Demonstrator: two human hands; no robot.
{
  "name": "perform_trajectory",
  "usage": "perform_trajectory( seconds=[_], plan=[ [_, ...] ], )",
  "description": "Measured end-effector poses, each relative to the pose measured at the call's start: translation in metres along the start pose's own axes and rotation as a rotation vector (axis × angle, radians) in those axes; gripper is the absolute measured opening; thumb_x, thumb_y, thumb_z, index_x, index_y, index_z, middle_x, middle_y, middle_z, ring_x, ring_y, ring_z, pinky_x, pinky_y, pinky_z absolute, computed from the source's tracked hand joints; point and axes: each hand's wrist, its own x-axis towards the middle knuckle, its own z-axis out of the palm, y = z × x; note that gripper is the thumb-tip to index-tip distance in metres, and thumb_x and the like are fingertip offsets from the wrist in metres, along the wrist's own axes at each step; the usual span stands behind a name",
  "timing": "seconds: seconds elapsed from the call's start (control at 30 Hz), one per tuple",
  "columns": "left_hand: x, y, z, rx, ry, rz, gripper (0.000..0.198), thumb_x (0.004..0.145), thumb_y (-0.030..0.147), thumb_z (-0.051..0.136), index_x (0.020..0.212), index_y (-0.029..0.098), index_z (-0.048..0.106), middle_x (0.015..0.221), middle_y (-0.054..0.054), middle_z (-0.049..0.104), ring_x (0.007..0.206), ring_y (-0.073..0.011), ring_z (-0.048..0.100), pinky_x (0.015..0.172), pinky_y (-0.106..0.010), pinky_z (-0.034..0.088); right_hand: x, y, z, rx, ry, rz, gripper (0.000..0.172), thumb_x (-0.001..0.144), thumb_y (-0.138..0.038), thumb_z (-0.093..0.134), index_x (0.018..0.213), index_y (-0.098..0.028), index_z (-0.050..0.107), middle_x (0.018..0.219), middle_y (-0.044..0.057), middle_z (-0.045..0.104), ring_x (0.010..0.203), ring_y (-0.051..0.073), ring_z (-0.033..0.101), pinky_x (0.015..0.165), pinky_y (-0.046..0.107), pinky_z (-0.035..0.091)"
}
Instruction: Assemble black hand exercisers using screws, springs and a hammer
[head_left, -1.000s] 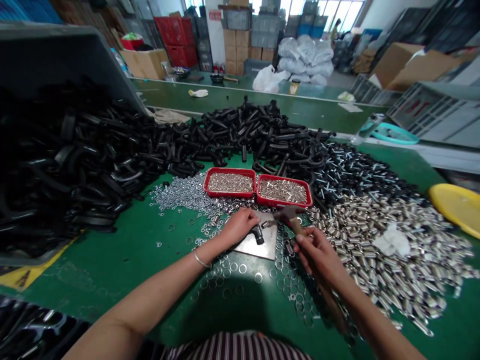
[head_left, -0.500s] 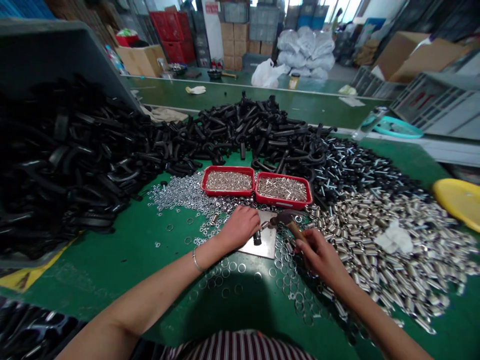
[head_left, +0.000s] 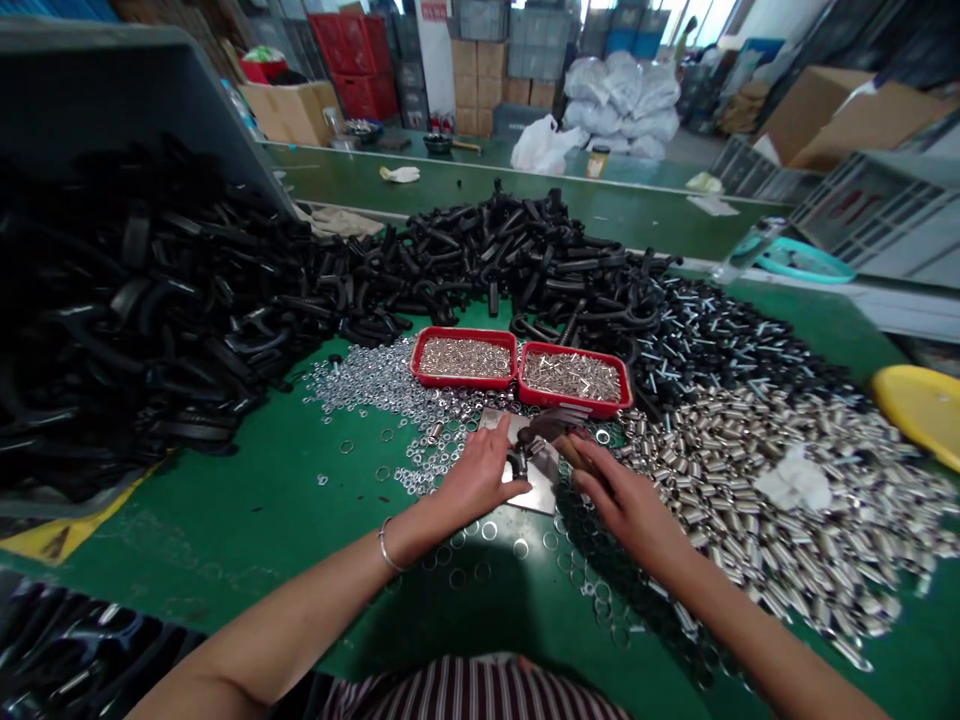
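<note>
My left hand (head_left: pixel 480 470) is closed around a small black part (head_left: pixel 516 463) that stands on a square metal plate (head_left: pixel 544 475) on the green table. My right hand (head_left: pixel 619 497) grips the wooden handle of a hammer (head_left: pixel 551 430), whose head is blurred right over the black part. Two red trays (head_left: pixel 463 357) of small shiny metal pieces lie just behind the plate. Loose metal rings (head_left: pixel 450 420) are scattered around both hands.
A big heap of black curved parts (head_left: pixel 187 300) fills the left and back. Silver sleeves (head_left: pixel 750 470) pile up on the right beside a white rag (head_left: pixel 795 485). A yellow plate (head_left: pixel 919 405) lies far right, a grey crate (head_left: pixel 885 210) behind it.
The hammer head has come down from beside the part onto it. My left hand has shifted its hold on the black part. The view has drifted slightly.
</note>
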Motion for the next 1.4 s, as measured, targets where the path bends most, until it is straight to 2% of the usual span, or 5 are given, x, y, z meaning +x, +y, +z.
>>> perform_trajectory(
  seconds=[0.37,0.6,1.03,1.27,1.4],
  plan=[
    [-0.021,0.009,-0.007,-0.208,0.215,-0.165,0.081,0.083,0.045,0.069,0.149,0.022,0.027,0.117,-0.013,0.059,0.111,-0.0310,0.057,0.097,-0.051,0.047,0.008,0.015,0.018,-0.104,0.302,0.014,0.036,0.096,-0.039,0.050,0.123,-0.021,0.066,0.127,0.015,0.062,0.117,0.033,0.055,0.104,0.056,0.038],
    [-0.035,0.039,-0.002,-0.063,0.272,0.122,0.087,0.086,0.042,0.066,0.154,0.024,0.015,0.134,-0.017,0.052,0.123,-0.0325,0.049,0.107,-0.054,0.039,0.029,-0.050,0.072,1.084,0.234,0.443,0.047,0.094,-0.060,0.045,0.101,-0.020,0.069,0.092,0.008,0.071,0.084,0.024,0.065,0.076,0.036,0.053],
    [0.170,-0.170,-0.164,0.473,0.150,-0.074,0.047,0.085,0.002,0.041,0.126,0.017,0.061,0.124,-0.015,0.062,0.116,-0.0259,0.054,0.098,-0.040,0.038,0.037,-0.016,0.105,1.149,0.261,0.489,0.040,0.089,-0.065,0.051,0.100,-0.028,0.061,0.078,0.002,0.055,0.058,0.016,0.049,0.050,0.028,0.042],
    [0.216,-0.191,-0.152,0.417,0.048,0.029,0.043,0.083,0.004,0.050,0.122,0.019,0.063,0.104,-0.009,0.069,0.102,-0.0226,0.061,0.093,-0.033,0.041,0.038,0.000,0.112,1.207,0.226,0.574,0.041,0.082,-0.059,0.066,0.102,-0.023,0.065,0.074,0.000,0.057,0.052,0.010,0.044,0.043,0.021,0.035],
    [0.220,-0.179,-0.169,0.265,0.301,-0.022,0.040,0.092,0.012,0.046,0.132,0.011,0.049,0.120,-0.013,0.060,0.117,-0.0247,0.052,0.103,-0.039,0.038,0.038,-0.004,0.104,1.217,0.233,0.557,0.040,0.086,-0.056,0.064,0.107,-0.021,0.064,0.081,0.002,0.061,0.058,0.012,0.051,0.046,0.021,0.039]
  ],
)
